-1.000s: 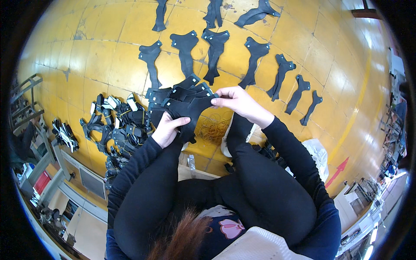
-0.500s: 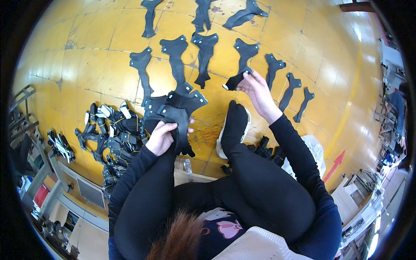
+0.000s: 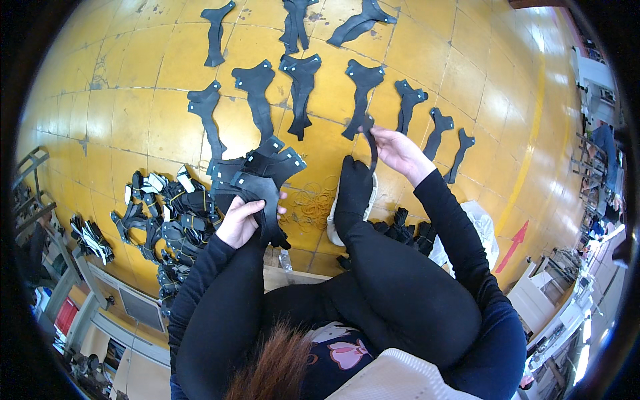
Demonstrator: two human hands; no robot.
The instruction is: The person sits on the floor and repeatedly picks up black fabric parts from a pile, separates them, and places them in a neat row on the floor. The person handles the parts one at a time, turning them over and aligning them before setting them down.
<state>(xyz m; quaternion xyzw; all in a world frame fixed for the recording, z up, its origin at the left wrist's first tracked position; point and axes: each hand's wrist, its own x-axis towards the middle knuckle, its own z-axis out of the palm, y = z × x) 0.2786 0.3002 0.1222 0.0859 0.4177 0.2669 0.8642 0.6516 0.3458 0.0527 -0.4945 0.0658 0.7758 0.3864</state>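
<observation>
My left hand (image 3: 239, 224) is closed around a fanned bundle of dark grey cut fabric pieces (image 3: 257, 183), its thumb on top and its fingertips showing at the far side. Small pale tags sit on the ends of these pieces. My right hand (image 3: 401, 155) pinches one end of a single dark fabric piece (image 3: 373, 150), which hangs narrow and nearly edge-on beside my foot. Just beyond that hand lies another dark fabric piece (image 3: 363, 90) on the floor, with a pale tag at each upper corner. Part of the bundle is hidden by my left hand.
Several similar pieces (image 3: 298, 90) lie in rows across the yellow tiled floor (image 3: 153, 60). At left is a heap of dark banded bundles (image 3: 183, 217). Loose yellow rubber bands (image 3: 313, 203) lie near my shoe (image 3: 333, 230). A white plastic bag (image 3: 477, 230) rests at right.
The piece in my right hand has turned from lying tilted and broad to hanging narrow and downward. My left hand keeps its hold on the bundle. The whole view has shifted slightly.
</observation>
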